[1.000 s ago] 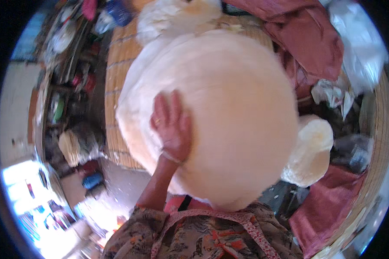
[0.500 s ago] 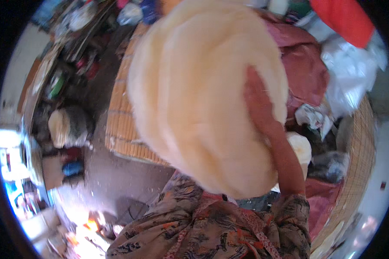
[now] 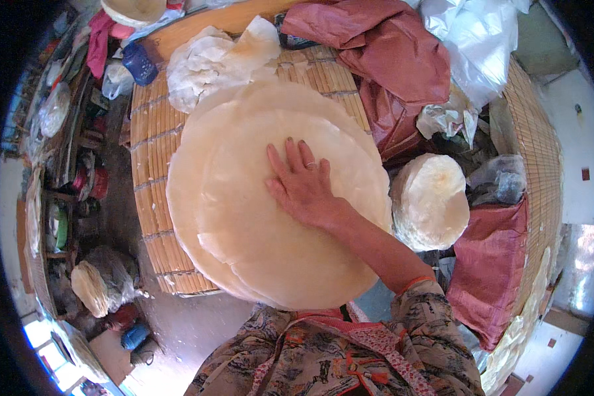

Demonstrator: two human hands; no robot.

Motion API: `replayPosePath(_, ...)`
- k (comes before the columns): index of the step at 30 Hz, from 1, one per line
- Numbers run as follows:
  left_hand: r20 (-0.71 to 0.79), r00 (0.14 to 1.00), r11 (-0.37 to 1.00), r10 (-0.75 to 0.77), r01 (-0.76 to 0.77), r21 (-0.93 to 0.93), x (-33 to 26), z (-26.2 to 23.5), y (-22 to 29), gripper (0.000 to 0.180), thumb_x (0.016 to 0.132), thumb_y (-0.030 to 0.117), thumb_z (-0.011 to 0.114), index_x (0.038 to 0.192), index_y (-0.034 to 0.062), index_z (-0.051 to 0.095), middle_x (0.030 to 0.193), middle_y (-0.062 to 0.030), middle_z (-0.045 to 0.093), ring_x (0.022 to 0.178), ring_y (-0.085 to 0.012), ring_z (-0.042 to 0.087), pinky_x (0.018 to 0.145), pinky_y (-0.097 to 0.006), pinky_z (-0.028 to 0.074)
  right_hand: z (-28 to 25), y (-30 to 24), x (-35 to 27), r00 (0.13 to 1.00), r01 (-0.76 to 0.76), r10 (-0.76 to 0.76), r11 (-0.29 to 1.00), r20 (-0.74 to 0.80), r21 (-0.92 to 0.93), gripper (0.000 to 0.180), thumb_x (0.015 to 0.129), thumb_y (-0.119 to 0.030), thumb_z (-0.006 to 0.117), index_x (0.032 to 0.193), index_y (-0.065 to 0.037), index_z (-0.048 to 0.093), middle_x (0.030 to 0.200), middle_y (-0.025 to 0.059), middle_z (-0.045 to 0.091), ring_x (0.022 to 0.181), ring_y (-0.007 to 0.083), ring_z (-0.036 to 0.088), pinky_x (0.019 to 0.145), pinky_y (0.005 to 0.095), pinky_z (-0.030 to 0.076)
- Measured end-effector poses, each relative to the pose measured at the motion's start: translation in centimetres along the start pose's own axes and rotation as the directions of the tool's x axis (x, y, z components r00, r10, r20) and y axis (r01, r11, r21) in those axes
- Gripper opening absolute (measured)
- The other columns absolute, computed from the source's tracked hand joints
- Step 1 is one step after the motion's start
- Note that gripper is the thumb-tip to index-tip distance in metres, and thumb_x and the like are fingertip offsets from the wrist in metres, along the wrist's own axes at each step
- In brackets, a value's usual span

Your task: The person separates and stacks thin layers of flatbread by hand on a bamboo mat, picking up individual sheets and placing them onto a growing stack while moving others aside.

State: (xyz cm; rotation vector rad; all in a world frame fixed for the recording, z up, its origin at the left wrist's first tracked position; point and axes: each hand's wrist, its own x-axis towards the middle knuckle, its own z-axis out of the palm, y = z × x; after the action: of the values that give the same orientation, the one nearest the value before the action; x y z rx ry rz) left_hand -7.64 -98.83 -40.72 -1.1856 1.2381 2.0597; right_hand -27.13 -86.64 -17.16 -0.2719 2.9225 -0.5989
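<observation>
A stack of large, round, thin pale flatbread-like sheets lies nearly flat in front of me, its edges slightly uneven. On its top, near the middle, my right hand rests palm down with fingers spread and a ring on one of them. My left hand does not show. Beneath the stack and around it is a slatted bamboo mat, with the stack's near edge close to my body. Crumpled, broken pale sheets sit on the mat just beyond the stack.
Close on the right stands a smaller pile of pale rounds. Dark red sacking and clear plastic lie farther back. At the far left are a blue container and a cluttered shelf. A woven bamboo screen curves along the right.
The stack has gone from raised and tilted to lying nearly flat and lower. My right hand has shifted from its right side to the middle of its top. The view has moved too.
</observation>
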Motion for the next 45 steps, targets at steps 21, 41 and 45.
replayPosePath(21,0.07,0.879,0.767,0.471,-0.447,0.461,0.2,10.1,9.5,0.037,0.084,0.024,0.043,0.116,0.0046,0.039,0.115,-0.0138,0.036,0.105,-0.0246,0.033,0.087,-0.033,0.028,-9.8,10.1,-9.4,0.955,0.056,-0.016,0.99,-0.298,0.127,0.057,0.083,-0.036,0.038,0.13,-0.008,0.021,0.133,0.0246,0.014,0.123,0.0423,0.013,0.087,0.0657,0.016)
replayPosePath(41,0.766,0.334,0.444,0.549,-0.893,0.071,-23.8,51.3,11.0,0.033,0.082,0.022,0.046,0.11,0.004,0.044,0.106,-0.0111,0.043,0.096,-0.0225,0.041,0.081,-0.031,0.034,-23.8,26.5,-30.3,0.727,-0.27,0.193,0.963,-0.659,-0.016,0.055,0.083,-0.033,0.04,0.13,-0.011,0.022,0.136,0.0218,0.011,0.125,0.0414,0.009,0.091,0.0655,0.01)
replayPosePath(45,0.853,0.193,0.48,0.485,-0.874,-0.075,-31.0,56.2,7.4,0.032,0.082,0.021,0.046,0.109,0.0039,0.045,0.105,-0.0105,0.045,0.094,-0.0221,0.042,0.08,-0.031,0.036,-27.2,28.4,-34.5,0.69,-0.39,0.291,0.921,-0.662,-0.002,0.057,0.082,-0.035,0.041,0.13,-0.012,0.022,0.136,0.0213,0.012,0.125,0.0412,0.011,0.092,0.065,0.011)
